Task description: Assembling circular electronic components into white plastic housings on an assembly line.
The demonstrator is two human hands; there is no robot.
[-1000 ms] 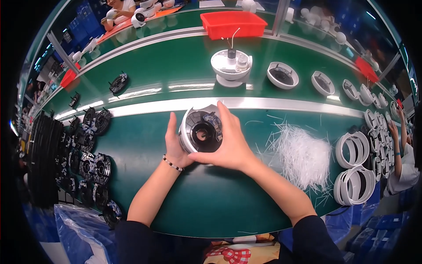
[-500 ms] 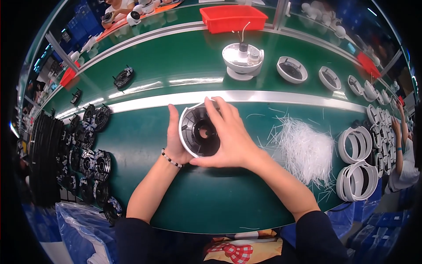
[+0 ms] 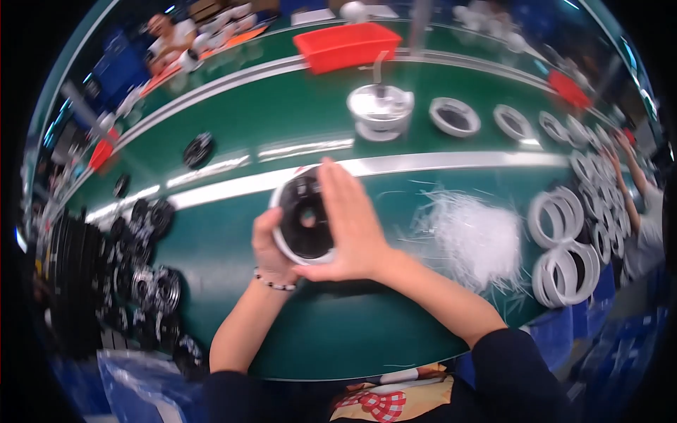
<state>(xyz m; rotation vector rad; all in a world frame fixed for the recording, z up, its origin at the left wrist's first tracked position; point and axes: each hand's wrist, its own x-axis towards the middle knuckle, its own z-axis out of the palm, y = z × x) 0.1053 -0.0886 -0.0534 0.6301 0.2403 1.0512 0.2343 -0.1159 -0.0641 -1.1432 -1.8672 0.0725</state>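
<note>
Above the green bench I hold a round housing [image 3: 305, 236] with a white outer rim, a black inside and a hole at its middle. It is tilted so that its black inside shows. My left hand [image 3: 271, 243], a bead bracelet on its wrist, is closed round the housing's left and lower side. Across the right side lies my right hand [image 3: 352, 229], its fingers stretched along the rim and its thumb under the lower edge. Motion blurs the view, and the housing's back is hidden.
A heap of thin clear strips [image 3: 479, 236] lies right of my hands, with white rings [image 3: 568, 275] beyond it. Black round parts [image 3: 151, 289] crowd the left side. Behind a metal rail, a white unit [image 3: 381, 109] stands before a red bin [image 3: 349, 46]. Other people work far left and right.
The housing and both hands have shifted slightly left and turned. My left thumb has folded in against the rim. The right fingers lie straighter together. The whole view has tilted a little.
</note>
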